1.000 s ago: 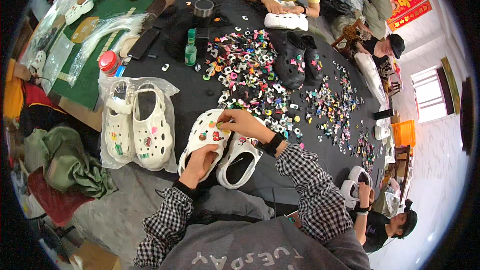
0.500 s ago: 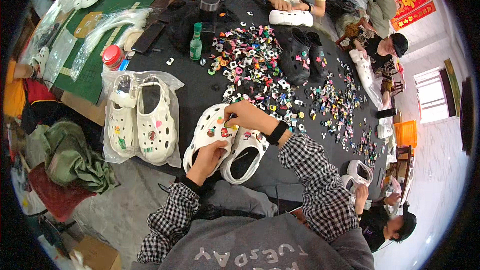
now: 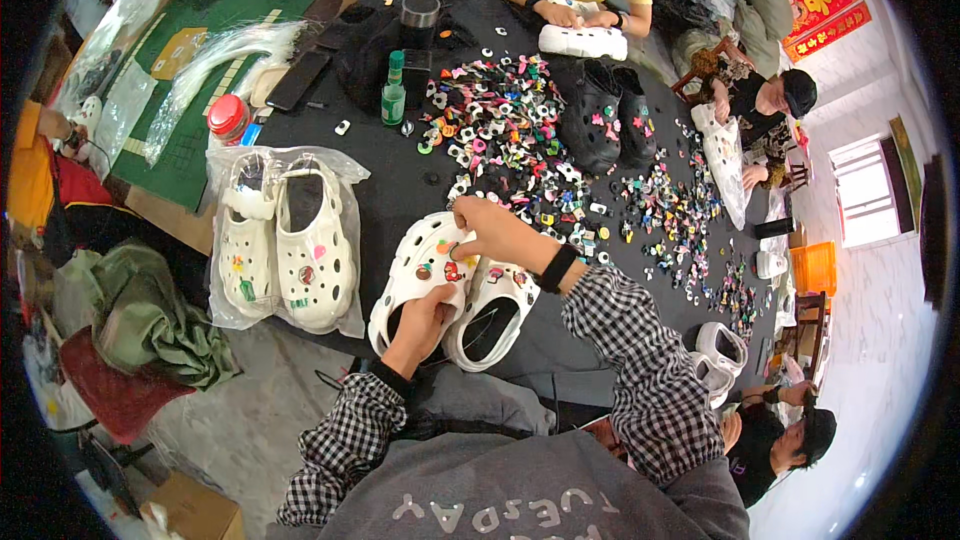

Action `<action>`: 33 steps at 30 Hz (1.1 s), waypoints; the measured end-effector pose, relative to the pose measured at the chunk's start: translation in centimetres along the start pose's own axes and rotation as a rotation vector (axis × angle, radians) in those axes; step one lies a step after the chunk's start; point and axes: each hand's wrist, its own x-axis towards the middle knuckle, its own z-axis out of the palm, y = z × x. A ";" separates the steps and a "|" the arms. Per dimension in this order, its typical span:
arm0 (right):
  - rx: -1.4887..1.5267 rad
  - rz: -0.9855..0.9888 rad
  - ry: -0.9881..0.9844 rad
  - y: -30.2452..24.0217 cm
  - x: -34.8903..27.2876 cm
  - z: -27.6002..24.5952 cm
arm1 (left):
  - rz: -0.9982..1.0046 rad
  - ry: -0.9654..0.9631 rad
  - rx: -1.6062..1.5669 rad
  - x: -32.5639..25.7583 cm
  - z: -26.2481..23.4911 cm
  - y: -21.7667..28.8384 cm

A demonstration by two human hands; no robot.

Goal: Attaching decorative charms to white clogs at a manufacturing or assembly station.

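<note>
My left hand [image 3: 424,325] grips a white clog [image 3: 407,258], its fingers partly hidden in the foot opening. My right hand [image 3: 497,242] bends over the toe, thumb and fingers closed at a small orange-and-green shoe charm [image 3: 443,253] on the clog's upper; the fingertips are partly covered. A red charm [image 3: 453,271] and a brown round charm sit close by on the same clog. The matching white clog [image 3: 510,311], also bearing charms, lies against it on the right, partly under my right hand.
Left of me, a charmed pair of white clogs [image 3: 318,280] rests on clear plastic. Loose charms [image 3: 505,130] spread across the black table, beside black clogs [image 3: 592,120]. A green bottle [image 3: 393,95], a red-lidded jar [image 3: 228,120] and a dark cup [image 3: 419,15] stand farther back. Co-workers surround the table.
My right hand has shifted slightly, its thumb lying over the clog near the charm. My left hand keeps its grip. At the right, a co-worker's hands have moved on a white clog.
</note>
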 end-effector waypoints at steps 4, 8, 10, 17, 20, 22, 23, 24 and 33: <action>-0.064 -0.054 -0.001 2.7 0.6 0.3 | -0.049 0.062 -0.056 -0.3 1.3 0.4; -0.259 -0.045 -0.235 2.8 1.3 -0.3 | -0.048 0.031 -0.010 -0.5 1.0 -1.0; -0.294 -0.072 -0.255 2.8 1.5 -0.2 | -0.025 0.062 0.148 -0.3 0.7 -1.6; -0.481 -0.105 -0.186 1.1 1.2 0.4 | -0.062 0.063 0.111 -0.4 0.6 -1.5; -0.476 -0.076 -0.099 0.9 0.6 0.7 | -0.063 0.147 0.147 -0.7 1.4 -1.5; -0.461 -0.061 -0.045 1.0 0.6 1.1 | -0.079 0.136 0.094 -0.5 1.0 -1.5; -0.447 -0.059 -0.026 0.7 0.8 1.1 | -0.087 0.130 0.080 -0.5 0.9 -1.3; -0.445 -0.054 -0.032 0.6 0.9 1.0 | -0.094 0.124 0.066 -0.5 0.9 -1.1; -0.456 0.018 -0.007 0.9 1.7 1.6 | -0.061 0.092 0.027 0.2 0.1 0.1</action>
